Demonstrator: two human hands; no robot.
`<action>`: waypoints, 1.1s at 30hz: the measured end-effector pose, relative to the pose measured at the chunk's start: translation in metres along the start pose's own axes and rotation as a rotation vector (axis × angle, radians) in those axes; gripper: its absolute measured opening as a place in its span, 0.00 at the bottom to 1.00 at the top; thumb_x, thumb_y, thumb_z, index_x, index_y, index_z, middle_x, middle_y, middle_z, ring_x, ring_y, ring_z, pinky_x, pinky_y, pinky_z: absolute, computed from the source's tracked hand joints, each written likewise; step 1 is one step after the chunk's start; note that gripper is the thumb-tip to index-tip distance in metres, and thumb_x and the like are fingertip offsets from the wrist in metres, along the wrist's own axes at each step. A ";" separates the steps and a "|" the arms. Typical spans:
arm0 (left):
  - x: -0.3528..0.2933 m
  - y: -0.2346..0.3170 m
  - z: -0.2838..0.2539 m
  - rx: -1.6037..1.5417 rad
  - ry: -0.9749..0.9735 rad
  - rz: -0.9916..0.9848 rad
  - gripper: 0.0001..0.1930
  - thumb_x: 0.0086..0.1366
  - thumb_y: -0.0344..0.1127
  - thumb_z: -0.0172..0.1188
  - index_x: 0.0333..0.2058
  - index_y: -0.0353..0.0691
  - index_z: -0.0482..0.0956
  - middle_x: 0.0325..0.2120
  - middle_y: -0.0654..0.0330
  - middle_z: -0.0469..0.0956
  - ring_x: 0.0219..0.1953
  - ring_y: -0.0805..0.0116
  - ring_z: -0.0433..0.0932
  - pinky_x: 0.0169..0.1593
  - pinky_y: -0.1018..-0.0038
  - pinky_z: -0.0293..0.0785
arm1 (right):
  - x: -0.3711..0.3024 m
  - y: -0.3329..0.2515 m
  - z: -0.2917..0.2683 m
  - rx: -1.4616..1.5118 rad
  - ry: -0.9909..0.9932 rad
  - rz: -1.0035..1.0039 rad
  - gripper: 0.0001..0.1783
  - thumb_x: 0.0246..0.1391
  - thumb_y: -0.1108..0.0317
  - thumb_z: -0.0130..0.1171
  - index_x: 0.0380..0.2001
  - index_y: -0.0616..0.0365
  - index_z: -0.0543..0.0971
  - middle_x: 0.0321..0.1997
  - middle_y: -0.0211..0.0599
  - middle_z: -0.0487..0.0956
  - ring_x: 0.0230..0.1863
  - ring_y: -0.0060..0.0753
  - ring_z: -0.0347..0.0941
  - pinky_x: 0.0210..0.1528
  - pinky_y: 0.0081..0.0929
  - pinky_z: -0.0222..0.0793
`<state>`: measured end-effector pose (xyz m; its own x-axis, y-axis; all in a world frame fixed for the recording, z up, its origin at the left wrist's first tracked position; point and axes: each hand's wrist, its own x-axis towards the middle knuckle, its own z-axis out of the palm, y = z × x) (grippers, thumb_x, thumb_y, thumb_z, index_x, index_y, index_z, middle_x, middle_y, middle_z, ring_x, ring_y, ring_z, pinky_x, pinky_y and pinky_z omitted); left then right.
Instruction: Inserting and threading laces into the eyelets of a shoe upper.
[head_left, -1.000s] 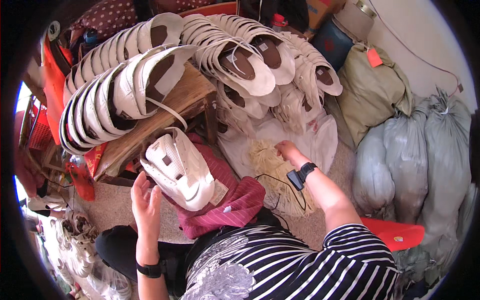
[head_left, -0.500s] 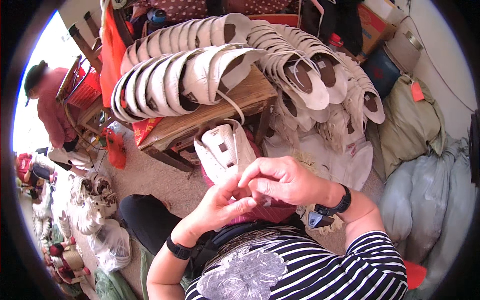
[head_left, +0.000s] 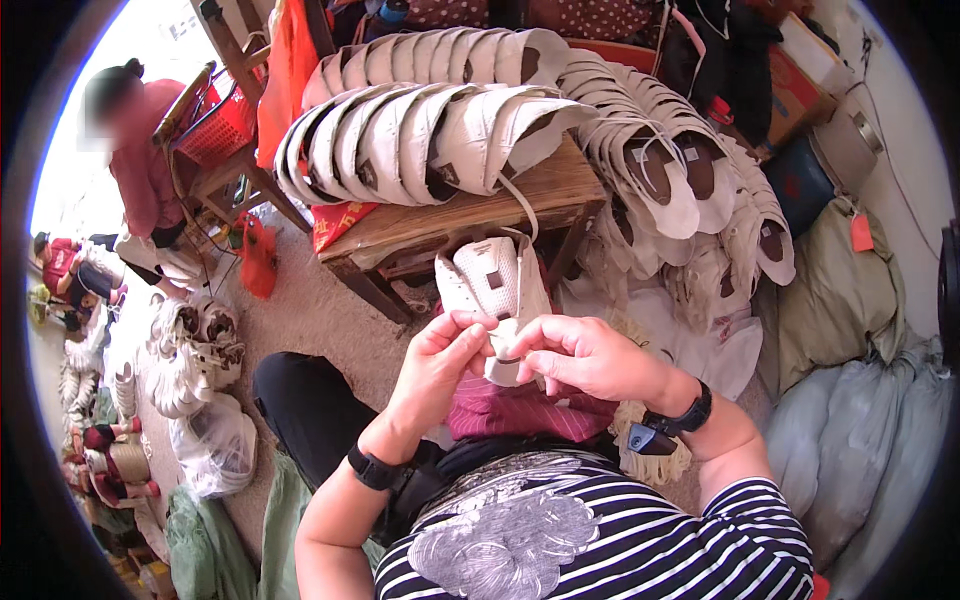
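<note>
A cream-white shoe upper (head_left: 498,278) with a perforated tongue lies across my lap on a dark red striped cloth (head_left: 545,412). Over its near end, my left hand (head_left: 447,352) is closed in a pinch, with thumb and forefinger on a thin pale strip that looks like a shoelace (head_left: 503,338). My right hand (head_left: 585,357) pinches close by on the other side of the strip, its fingertips partly hidden by the curled fingers. Both hands are just above the upper, a small gap apart.
Nested rows of white uppers (head_left: 395,148) rest on a wooden bench (head_left: 480,205); more uppers (head_left: 665,165) hang at its right. Plastic-wrapped sacks (head_left: 850,430) stand right. White shoes (head_left: 185,360) lie on the floor left, near a person in pink (head_left: 145,150).
My hands have drawn slightly apart, baring the pale strip between them and the near end of the upper. The view has shifted, so the bench and uppers appear farther right.
</note>
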<state>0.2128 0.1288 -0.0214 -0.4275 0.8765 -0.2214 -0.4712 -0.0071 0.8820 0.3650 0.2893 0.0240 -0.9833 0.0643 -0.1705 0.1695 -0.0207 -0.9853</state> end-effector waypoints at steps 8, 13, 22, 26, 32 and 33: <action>-0.003 -0.012 0.004 0.060 -0.149 0.089 0.08 0.70 0.30 0.55 0.44 0.34 0.77 0.34 0.63 0.81 0.33 0.78 0.77 0.39 0.80 0.76 | 0.017 0.029 0.001 -0.043 0.105 -0.067 0.16 0.64 0.64 0.54 0.51 0.60 0.74 0.41 0.33 0.79 0.37 0.20 0.75 0.40 0.20 0.71; 0.002 -0.029 -0.011 0.229 0.061 0.167 0.08 0.69 0.29 0.55 0.44 0.35 0.77 0.32 0.65 0.79 0.32 0.81 0.74 0.39 0.83 0.72 | 0.024 0.032 -0.010 -0.493 0.401 -0.247 0.06 0.55 0.69 0.59 0.32 0.61 0.79 0.32 0.40 0.78 0.34 0.34 0.76 0.37 0.28 0.70; 0.012 -0.028 -0.006 0.748 0.122 0.367 0.14 0.64 0.23 0.56 0.48 0.39 0.80 0.29 0.68 0.65 0.29 0.80 0.65 0.34 0.83 0.66 | 0.031 0.046 -0.016 -0.475 0.480 -0.245 0.05 0.54 0.76 0.60 0.35 0.63 0.77 0.34 0.36 0.72 0.35 0.27 0.74 0.40 0.22 0.73; 0.015 -0.031 -0.010 0.780 0.078 0.392 0.15 0.64 0.23 0.56 0.48 0.40 0.80 0.29 0.67 0.65 0.29 0.78 0.66 0.33 0.82 0.67 | 0.033 0.045 -0.015 -0.566 0.482 -0.261 0.04 0.54 0.76 0.60 0.33 0.63 0.76 0.33 0.36 0.72 0.33 0.27 0.74 0.39 0.23 0.75; 0.015 -0.031 -0.010 0.767 0.071 0.379 0.15 0.63 0.22 0.56 0.49 0.39 0.79 0.29 0.67 0.65 0.29 0.78 0.66 0.33 0.81 0.67 | 0.038 0.051 -0.014 -0.627 0.554 -0.276 0.06 0.51 0.68 0.61 0.30 0.57 0.76 0.32 0.39 0.75 0.33 0.41 0.77 0.35 0.33 0.73; 0.015 -0.032 -0.011 0.761 0.068 0.378 0.15 0.63 0.22 0.56 0.49 0.39 0.79 0.29 0.67 0.65 0.29 0.78 0.66 0.33 0.81 0.67 | 0.038 0.051 -0.013 -0.676 0.565 -0.278 0.06 0.51 0.68 0.61 0.30 0.57 0.76 0.32 0.39 0.75 0.33 0.42 0.76 0.35 0.34 0.73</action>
<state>0.2132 0.1366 -0.0570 -0.5081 0.8496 0.1412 0.3494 0.0535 0.9354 0.3370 0.3037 -0.0327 -0.8457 0.4608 0.2690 0.1098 0.6436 -0.7574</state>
